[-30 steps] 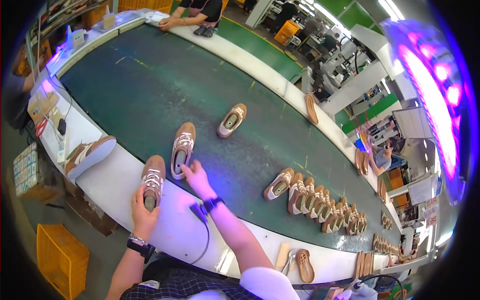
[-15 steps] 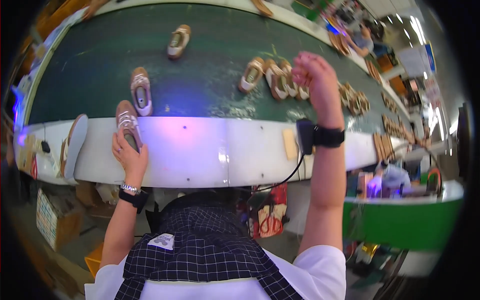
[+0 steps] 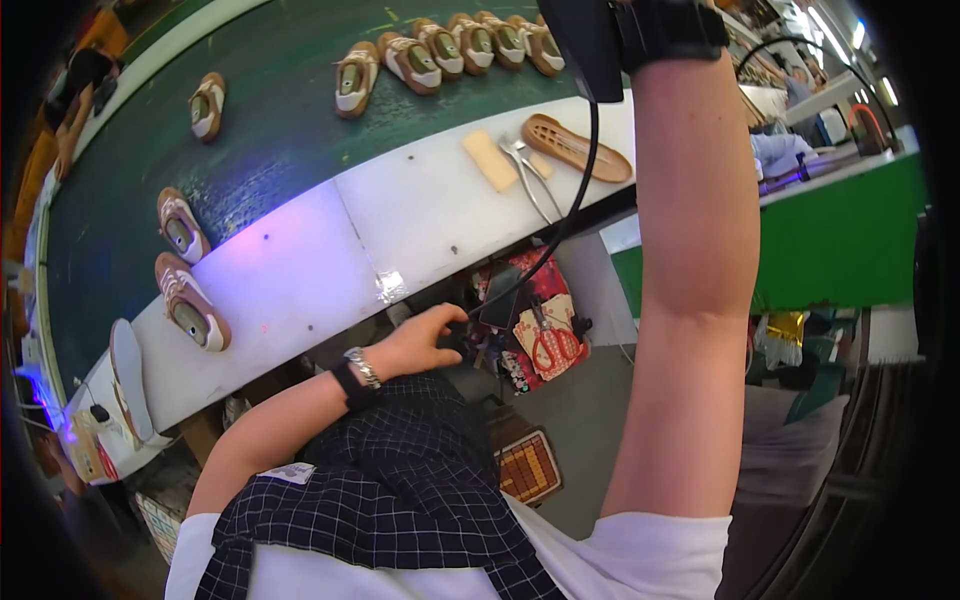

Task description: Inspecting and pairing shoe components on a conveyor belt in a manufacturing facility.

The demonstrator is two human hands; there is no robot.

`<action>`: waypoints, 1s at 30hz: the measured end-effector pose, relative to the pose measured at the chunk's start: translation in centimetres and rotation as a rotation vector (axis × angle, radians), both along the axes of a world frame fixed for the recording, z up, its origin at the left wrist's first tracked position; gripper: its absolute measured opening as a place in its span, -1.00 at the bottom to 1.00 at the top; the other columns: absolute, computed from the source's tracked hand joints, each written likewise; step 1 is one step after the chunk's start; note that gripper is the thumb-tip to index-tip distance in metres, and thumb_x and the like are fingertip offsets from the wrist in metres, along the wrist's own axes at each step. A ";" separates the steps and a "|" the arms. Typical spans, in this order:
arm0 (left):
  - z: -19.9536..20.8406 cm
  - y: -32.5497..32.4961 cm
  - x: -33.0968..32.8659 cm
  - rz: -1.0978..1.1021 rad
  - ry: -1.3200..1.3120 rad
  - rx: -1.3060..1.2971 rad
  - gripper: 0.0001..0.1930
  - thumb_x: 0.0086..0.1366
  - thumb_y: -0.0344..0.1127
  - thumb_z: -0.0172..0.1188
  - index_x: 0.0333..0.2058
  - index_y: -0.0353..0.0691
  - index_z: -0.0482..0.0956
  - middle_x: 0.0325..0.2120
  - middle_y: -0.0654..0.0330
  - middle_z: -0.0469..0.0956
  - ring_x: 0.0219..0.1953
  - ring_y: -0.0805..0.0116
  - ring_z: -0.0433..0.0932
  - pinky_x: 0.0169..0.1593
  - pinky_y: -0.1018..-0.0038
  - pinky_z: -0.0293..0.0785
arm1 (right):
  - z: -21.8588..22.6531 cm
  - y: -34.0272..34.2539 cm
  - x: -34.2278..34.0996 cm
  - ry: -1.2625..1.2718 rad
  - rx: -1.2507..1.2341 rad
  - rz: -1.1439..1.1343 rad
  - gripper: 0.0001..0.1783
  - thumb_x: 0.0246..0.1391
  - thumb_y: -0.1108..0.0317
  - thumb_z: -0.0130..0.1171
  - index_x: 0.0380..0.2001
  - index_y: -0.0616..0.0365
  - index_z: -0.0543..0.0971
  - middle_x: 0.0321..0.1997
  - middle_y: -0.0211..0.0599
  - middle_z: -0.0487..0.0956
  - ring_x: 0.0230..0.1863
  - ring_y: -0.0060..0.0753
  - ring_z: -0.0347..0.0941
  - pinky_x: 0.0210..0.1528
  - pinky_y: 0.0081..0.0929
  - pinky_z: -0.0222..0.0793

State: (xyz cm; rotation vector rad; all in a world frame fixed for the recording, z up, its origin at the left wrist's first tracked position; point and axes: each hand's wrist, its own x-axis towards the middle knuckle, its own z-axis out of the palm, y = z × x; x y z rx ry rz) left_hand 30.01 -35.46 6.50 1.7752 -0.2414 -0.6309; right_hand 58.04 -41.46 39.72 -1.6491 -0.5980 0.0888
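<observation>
Head view: left hand (image 3: pixel 425 340) reaches below the near edge of the white table (image 3: pixel 300 270), fingers loosely curled and released, holding nothing, just beside a dark phone (image 3: pixel 497 310) that hangs on a black cable (image 3: pixel 570 200) at the clutter under the table. The phone lies just right of the grip, long axis tilted upright. The right hand is raised out of view past its wristband (image 3: pixel 665 30); its grip cannot be seen. A brown-and-white shoe (image 3: pixel 190 305) rests at the table's left near edge.

Two shoes (image 3: pixel 185 270) lie left on the belt (image 3: pixel 280 150); pliers (image 3: pixel 530 175) and an insole (image 3: pixel 575 147) lie right.
</observation>
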 end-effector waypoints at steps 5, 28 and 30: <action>-2.6 -5.8 0.2 -0.205 -0.188 0.035 -0.27 -0.04 -0.36 0.31 0.14 -0.22 0.22 0.04 0.04 0.32 0.08 0.13 0.33 0.02 0.35 0.37 | 2.6 -1.4 -2.8 -0.208 -0.044 0.010 -0.75 0.00 0.32 0.03 -0.32 0.30 0.45 -0.40 -0.21 0.47 -0.43 -0.38 0.43 -0.39 -0.47 0.44; 6.4 5.9 4.2 -0.017 0.115 -0.059 -0.79 0.17 -0.26 0.20 -0.48 -0.33 0.56 -0.60 0.27 0.55 -0.49 0.58 0.46 -0.38 0.58 0.38 | -4.7 -5.3 3.5 0.096 -0.243 0.068 -0.70 0.03 0.22 0.11 -0.32 0.27 0.54 -0.39 -0.23 0.57 -0.44 -0.36 0.50 -0.42 -0.47 0.47; 8.8 7.8 4.2 -0.032 0.171 -0.115 -0.80 0.15 -0.28 0.21 -0.50 -0.32 0.56 -0.64 0.28 0.54 -0.52 0.58 0.45 -0.41 0.57 0.36 | -7.4 -5.1 2.7 0.194 -0.376 0.130 -0.69 0.03 0.23 0.13 -0.24 0.26 0.50 -0.31 -0.26 0.57 -0.39 -0.45 0.50 -0.43 -0.54 0.46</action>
